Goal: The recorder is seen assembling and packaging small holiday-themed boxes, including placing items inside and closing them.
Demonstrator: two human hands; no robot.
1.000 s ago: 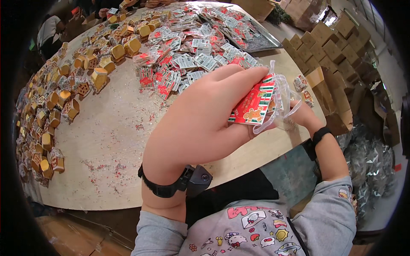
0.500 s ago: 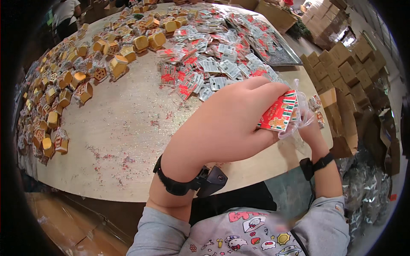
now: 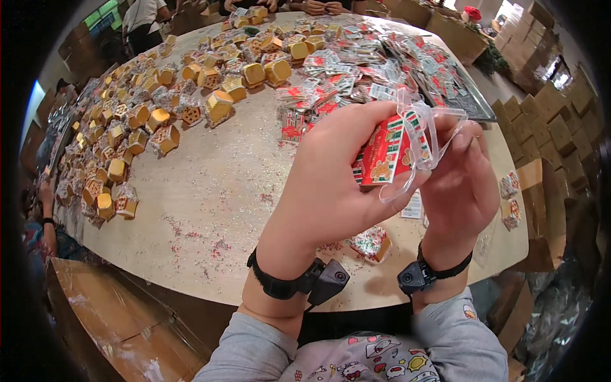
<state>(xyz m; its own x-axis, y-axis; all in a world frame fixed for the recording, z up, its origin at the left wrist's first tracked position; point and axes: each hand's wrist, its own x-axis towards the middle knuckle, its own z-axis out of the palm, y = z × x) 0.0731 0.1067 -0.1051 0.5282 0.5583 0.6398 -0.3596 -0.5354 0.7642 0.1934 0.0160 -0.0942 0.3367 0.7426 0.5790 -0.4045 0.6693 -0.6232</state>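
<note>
Yellow blocks (image 3: 146,130) lie in a big heap on the left of the desk (image 3: 248,169). Next is my left hand (image 3: 324,169), its fingers closed around some red cards (image 3: 385,153), up above the desk. The cards look light, thin and a bit stiff, so I think they could bend at the corners if I squeeze hard. Holding them flat by the edges seems best. At their right side are clear ribbons (image 3: 428,143). These look soft and slippery and may tangle, so pinching one loop seems safest. My right hand (image 3: 464,184) is just beside them, fingers bent in close; I cannot tell if they grip a ribbon.
</note>
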